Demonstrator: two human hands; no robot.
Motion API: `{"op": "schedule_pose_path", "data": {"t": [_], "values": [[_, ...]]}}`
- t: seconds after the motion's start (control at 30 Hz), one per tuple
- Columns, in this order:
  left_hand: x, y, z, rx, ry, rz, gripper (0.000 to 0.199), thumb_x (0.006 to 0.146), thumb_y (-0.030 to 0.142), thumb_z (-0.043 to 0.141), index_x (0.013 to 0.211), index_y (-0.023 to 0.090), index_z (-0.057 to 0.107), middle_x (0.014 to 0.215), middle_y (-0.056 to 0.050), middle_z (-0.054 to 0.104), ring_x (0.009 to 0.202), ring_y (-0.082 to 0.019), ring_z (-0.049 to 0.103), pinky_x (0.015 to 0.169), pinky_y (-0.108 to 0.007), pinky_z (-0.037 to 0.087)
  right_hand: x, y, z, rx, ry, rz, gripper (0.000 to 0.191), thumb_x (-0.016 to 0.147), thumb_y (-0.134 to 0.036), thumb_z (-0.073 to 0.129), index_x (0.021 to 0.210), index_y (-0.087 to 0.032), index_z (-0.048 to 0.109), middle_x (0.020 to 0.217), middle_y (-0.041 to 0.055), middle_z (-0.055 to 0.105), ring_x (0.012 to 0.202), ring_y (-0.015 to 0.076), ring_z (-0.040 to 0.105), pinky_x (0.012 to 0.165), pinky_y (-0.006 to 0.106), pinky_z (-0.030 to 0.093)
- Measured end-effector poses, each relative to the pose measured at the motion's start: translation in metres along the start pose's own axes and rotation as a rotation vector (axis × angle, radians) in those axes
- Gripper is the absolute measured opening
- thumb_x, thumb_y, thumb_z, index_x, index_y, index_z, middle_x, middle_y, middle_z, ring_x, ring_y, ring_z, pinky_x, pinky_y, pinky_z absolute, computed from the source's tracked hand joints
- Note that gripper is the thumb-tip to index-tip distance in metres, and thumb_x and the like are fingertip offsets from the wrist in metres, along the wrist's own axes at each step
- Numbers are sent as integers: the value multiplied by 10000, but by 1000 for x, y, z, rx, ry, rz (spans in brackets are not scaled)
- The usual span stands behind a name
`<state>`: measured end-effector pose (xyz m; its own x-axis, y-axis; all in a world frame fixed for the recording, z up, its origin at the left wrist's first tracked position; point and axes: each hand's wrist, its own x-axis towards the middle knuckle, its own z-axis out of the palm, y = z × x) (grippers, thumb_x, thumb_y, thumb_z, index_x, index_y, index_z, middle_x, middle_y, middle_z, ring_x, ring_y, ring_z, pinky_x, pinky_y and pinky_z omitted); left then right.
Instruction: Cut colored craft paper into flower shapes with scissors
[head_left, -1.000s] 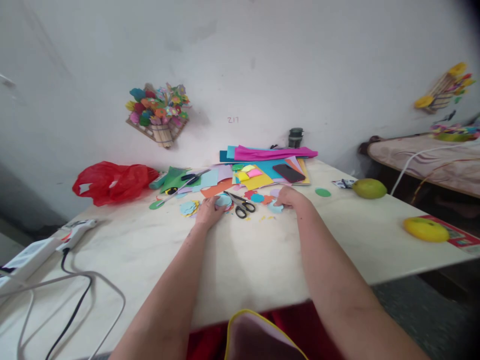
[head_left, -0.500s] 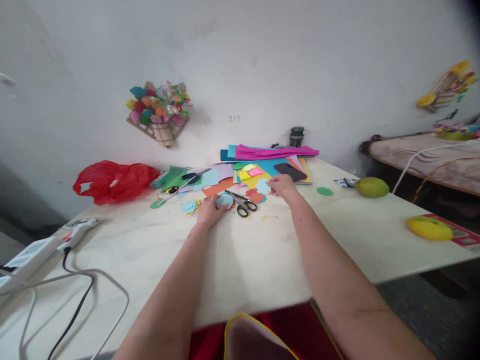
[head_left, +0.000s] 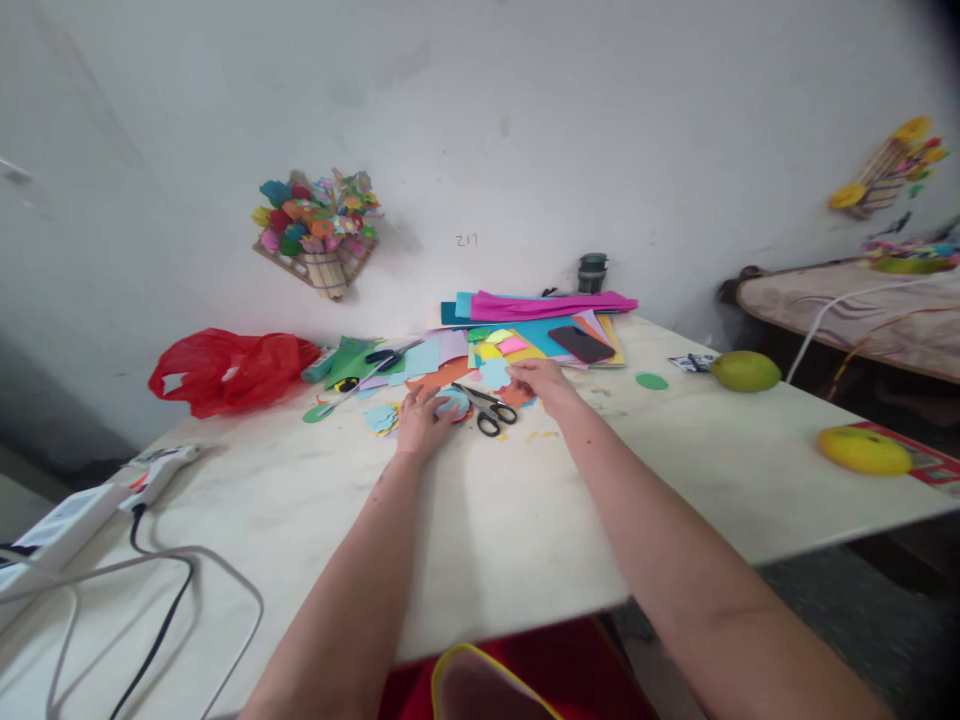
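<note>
My right hand (head_left: 543, 384) pinches a light blue paper cutout (head_left: 495, 374) with a scalloped edge, held above orange-red paper pieces (head_left: 516, 394). My left hand (head_left: 424, 425) rests on the table with its fingers apart, their tips touching the edge of a pile of round paper cutouts (head_left: 453, 404), light blue on top. Just right of that pile lie black-handled scissors (head_left: 491, 412). Left of my left hand is a small stack of scalloped cutouts (head_left: 382, 417) in light blue and yellow.
Coloured sheets (head_left: 442, 350) and a phone (head_left: 581, 344) lie behind my hands. A red plastic bag (head_left: 232, 370), a glue gun (head_left: 161, 475) and cables are at left. Two mangoes (head_left: 745, 371) and a green paper circle (head_left: 652, 381) are at right. More scissors (head_left: 386, 357) lie at back left.
My right hand has moved left with the light blue cutout, from right of the orange-red pieces to above them. My left hand stays by the round pile.
</note>
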<state>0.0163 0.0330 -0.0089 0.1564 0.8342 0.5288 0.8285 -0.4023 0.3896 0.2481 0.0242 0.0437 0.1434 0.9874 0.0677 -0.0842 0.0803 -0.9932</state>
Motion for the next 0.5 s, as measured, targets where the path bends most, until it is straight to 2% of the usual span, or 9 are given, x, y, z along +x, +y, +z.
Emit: {"op": "schedule_pose_path", "data": {"t": [0.17, 0.23, 0.33, 0.4, 0.5], "values": [[2, 3, -2, -167, 72, -45, 218, 884, 345, 557, 887, 252, 754, 1305, -49, 638, 1449, -295, 267, 1201, -492, 201, -4, 15, 25, -21, -66, -4, 71, 711, -171, 725, 685, -127, 674, 402, -30, 556, 313, 54, 393, 325, 167, 281], [4, 4, -1, -238, 58, -71, 170, 860, 326, 593, 849, 249, 744, 1314, -49, 633, 1470, -292, 218, 1211, -513, 151, -7, 20, 32, -45, -114, -18, 49, 724, -170, 710, 710, -129, 687, 413, -35, 562, 319, 50, 397, 330, 163, 283], [5, 5, 1, -333, 12, -98, 41, 743, 273, 714, 750, 234, 702, 1361, -58, 601, 1490, -304, 154, 1213, -527, 117, -11, 24, 38, -80, -164, -13, 51, 743, -177, 694, 716, -134, 692, 438, -36, 578, 331, 46, 414, 345, 157, 302], [4, 6, 1, -394, -7, -90, 85, 704, 238, 731, 674, 226, 653, 1381, -65, 584, 1494, -299, 142, 1215, -524, 98, -13, 25, 40, -95, -176, 5, 46, 750, -168, 684, 717, -137, 692, 438, -38, 579, 334, 46, 420, 352, 156, 311], [2, 7, -1, -477, -36, -84, 135, 718, 246, 704, 623, 227, 610, 1358, -71, 601, 1494, -286, 157, 1209, -538, 96, -13, 26, 42, -94, -179, 25, 44, 757, -156, 670, 721, -142, 692, 435, -39, 581, 337, 50, 427, 356, 157, 317]]}}
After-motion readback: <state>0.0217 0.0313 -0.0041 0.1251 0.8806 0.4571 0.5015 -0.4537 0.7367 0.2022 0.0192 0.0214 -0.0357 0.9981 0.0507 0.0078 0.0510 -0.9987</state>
